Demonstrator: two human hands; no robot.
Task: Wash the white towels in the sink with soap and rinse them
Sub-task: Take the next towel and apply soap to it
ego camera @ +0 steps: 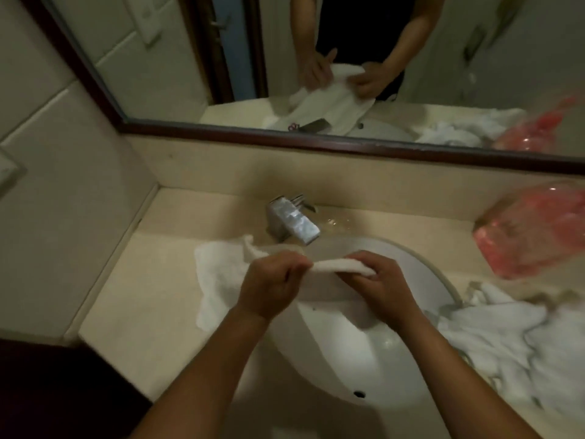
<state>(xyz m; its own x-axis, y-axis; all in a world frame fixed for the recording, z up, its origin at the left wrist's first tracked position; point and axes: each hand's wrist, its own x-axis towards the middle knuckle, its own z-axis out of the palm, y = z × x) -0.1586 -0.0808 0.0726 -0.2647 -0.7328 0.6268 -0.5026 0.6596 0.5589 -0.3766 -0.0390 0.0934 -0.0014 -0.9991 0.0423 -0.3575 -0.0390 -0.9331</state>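
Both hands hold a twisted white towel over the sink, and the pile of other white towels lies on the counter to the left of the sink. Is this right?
Not quite. The head view shows both the left hand and right hand gripping the twisted towel over the sink, but the pile of towels lies to its right.

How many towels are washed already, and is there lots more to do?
Looks like partway. One white towel lies on the beige counter left of the round white sink, maybe done already. The left hand and right hand grip a twisted white towel above the sink, apparently wringing it. A pile of white towels on the right likely waits. The silver faucet shows no running water.
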